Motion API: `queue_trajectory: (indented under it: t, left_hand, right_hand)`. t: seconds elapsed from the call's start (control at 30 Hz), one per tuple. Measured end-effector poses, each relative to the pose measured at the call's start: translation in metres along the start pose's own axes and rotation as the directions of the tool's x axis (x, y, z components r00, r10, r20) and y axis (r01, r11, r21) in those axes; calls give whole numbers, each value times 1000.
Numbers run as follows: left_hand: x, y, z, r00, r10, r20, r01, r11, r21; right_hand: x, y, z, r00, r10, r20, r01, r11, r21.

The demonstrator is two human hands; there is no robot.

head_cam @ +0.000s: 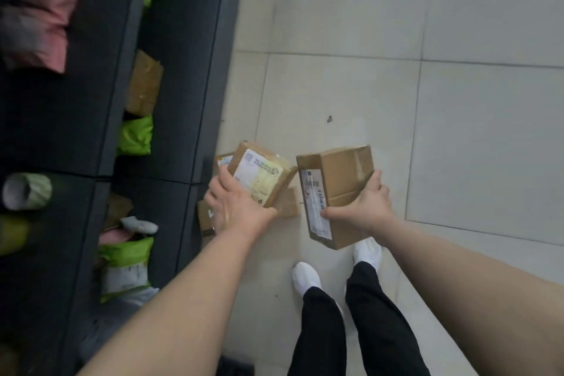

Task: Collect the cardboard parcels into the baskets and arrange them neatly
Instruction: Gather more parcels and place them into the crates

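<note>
The dark shelves (pixel 171 101) on my left hold pink bags (pixel 45 9), green bags (pixel 135 136) and 1 cardboard parcel (pixel 144 85) lying on the middle level. I hold 2 boxes above the tiled floor (pixel 457 131). My left hand (pixel 235 207) curls its fingers round the near end of the labelled box (pixel 262 174), which is tilted, label up, its long axis slanting away from me. My right hand (pixel 363 204) grips the second box (pixel 335 192), thumb on its left-facing label, fingers round the far side, and its long axis also points away. More boxes (pixel 290 203) lie on the floor below my left hand.
</note>
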State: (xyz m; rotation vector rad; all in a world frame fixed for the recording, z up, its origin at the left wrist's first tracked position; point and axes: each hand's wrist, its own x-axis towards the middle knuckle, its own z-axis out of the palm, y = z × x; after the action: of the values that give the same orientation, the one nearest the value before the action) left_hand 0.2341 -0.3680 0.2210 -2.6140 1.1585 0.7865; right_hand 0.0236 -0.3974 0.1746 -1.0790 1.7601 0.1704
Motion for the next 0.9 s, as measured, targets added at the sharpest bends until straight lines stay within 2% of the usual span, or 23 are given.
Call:
queue_trajectory:
  t: [0.1, 0.3, 0.37, 0.53, 0.63, 0.8, 0.9]
  left_hand:
    - [-26, -9, -47, 991, -128, -43, 117, 975, -190]
    - [-70, -37, -133, 981, -172, -91, 118, 899, -422]
    - [-84, -55, -158, 974, -215, -77, 152, 861, -486]
    - [-124, -105, -201, 962, -271, -17, 201, 755, -625]
    - [-150, -129, -217, 945, -318, -78, 186, 717, -671]
    - [-200, -165, -224, 875, -463, -140, 220, 638, -738]
    - [-237, -181, -221, 818, -559, -136, 243, 550, -799]
  right_hand:
    - [-40, -29, -20, 997, -69, 37, 67, 997, 38]
    - [-122, -76, -52, 951, -306, -48, 309, 947, 92]
    - [-152, -90, -58, 911, -410, -30, 412, 908, 78]
    - [-223, -127, -61, 776, -630, -1, 627, 773, -93]
    - [-250, -146, -59, 683, -730, 29, 725, 672, -155]
    - [-281, -171, -48, 521, -844, 126, 846, 492, -207]
    - [-298, -180, -38, 517, -836, 186, 849, 472, -239]
